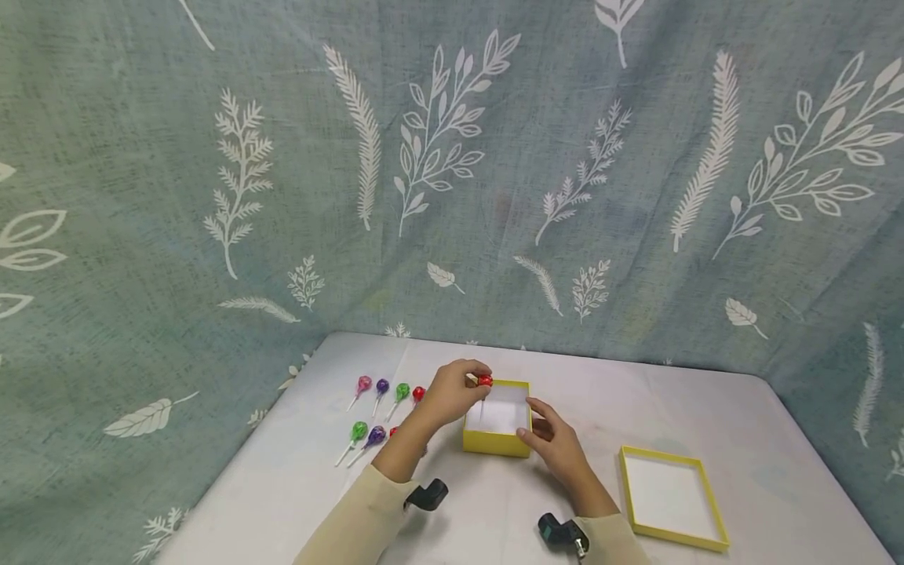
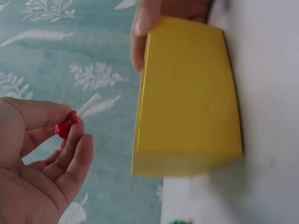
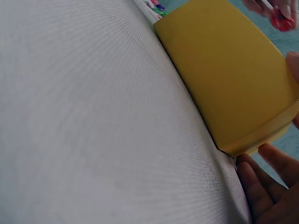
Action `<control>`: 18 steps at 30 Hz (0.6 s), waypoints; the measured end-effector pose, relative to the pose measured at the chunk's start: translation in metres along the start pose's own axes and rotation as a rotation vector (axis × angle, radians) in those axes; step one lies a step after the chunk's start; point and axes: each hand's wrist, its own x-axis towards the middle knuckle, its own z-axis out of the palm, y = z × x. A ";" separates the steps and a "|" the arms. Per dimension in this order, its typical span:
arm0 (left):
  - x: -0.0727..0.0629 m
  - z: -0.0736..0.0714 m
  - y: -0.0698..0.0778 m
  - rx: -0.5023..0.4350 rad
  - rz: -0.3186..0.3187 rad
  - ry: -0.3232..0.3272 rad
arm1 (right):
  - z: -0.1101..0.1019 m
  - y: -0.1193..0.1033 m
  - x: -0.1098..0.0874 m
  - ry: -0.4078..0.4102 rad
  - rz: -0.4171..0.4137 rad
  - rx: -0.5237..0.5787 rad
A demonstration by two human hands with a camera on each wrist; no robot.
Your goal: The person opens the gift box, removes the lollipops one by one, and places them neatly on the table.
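My left hand (image 1: 454, 390) pinches a red-wrapped lollipop (image 2: 68, 125) by its head between thumb and fingers, over the left back edge of an open yellow box (image 1: 497, 444). The lollipop's white stick (image 2: 88, 104) points toward the box in the left wrist view. At the box's right side, my right hand (image 1: 558, 446) holds the wall, thumb near the front corner and fingers along the side. In the head view, the visible part of the white box interior (image 1: 504, 410) shows no lollipop. The left hand covers its back left corner.
Left of the box lie two rows of lollipops, among them a pink one (image 1: 363, 384), a green one (image 1: 359, 431) and a purple one (image 1: 376, 435); my left forearm partly hides others. A yellow-rimmed lid (image 1: 674, 497) lies at the right. Patterned cloth (image 1: 452, 188) hangs behind the table.
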 end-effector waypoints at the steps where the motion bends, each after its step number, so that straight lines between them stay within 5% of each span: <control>1: -0.002 -0.004 -0.003 0.008 0.003 0.006 | 0.000 0.000 0.000 0.003 0.000 -0.003; 6: -0.014 -0.020 -0.022 0.045 0.035 0.028 | 0.000 0.000 0.001 0.006 -0.001 -0.016; 18: -0.049 -0.060 -0.070 0.138 -0.077 0.059 | -0.001 -0.002 -0.002 -0.004 -0.004 -0.014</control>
